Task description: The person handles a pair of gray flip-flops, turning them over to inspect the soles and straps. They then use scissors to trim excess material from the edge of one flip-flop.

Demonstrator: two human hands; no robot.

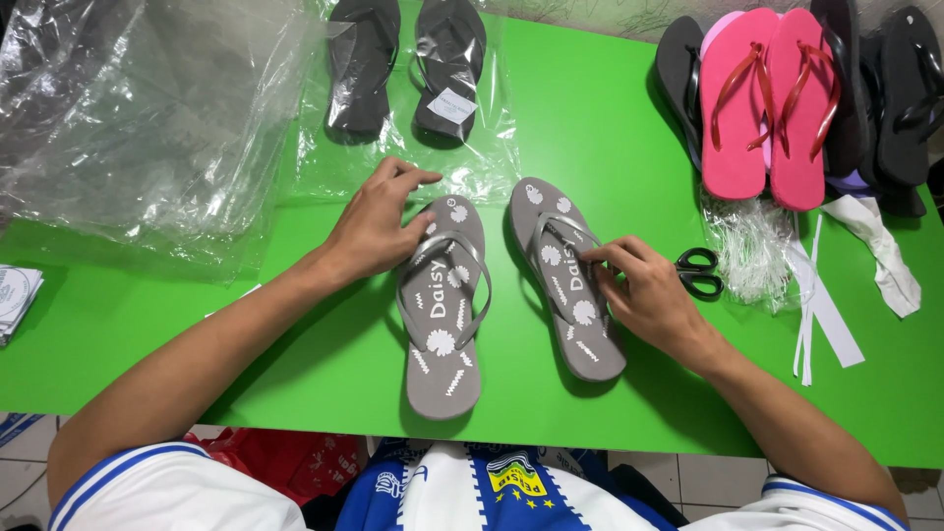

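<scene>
— How do the hands sit?

— The left hand (pixel 379 224) lies palm down over the toe end of the left grey flip-flop (pixel 442 310), fingers bent and resting on it, not closed round anything. The right hand (pixel 644 290) lies against the right grey flip-flop (pixel 567 278), fingertips pinching its strap near the middle.

— And the flip-flops themselves?

— Both are grey with grey straps and white flower and leaf prints on the soles. They lie side by side, soles up, on the green table (pixel 610 128), toes pointing away from the person, the right one angled slightly.

— What's nearby?

— Black scissors (pixel 699 271) just beside the right hand, pink flip-flops (pixel 765 103) beyond them, and a black pair (pixel 408 64) on clear plastic further back.
</scene>
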